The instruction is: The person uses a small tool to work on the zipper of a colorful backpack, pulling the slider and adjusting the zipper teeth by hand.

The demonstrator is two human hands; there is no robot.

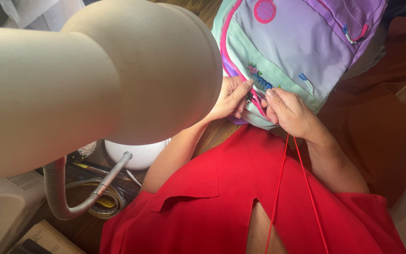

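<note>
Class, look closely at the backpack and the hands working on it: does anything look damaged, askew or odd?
The pink zipper on the pastel purple-and-mint fabric backpack looks odd: near the dark slider it gapes apart, where the left hand and right hand pinch it. Whether teeth are broken cannot be told.

Person in red garment, both arms bare.
Red top [222, 197] has a flat collar flap and a slit opening at centre front. Two thin red cords [287, 188] hang down over it. Left hand [231, 96] and right hand [290, 113] ungloved; forearms unsleeved.
</note>
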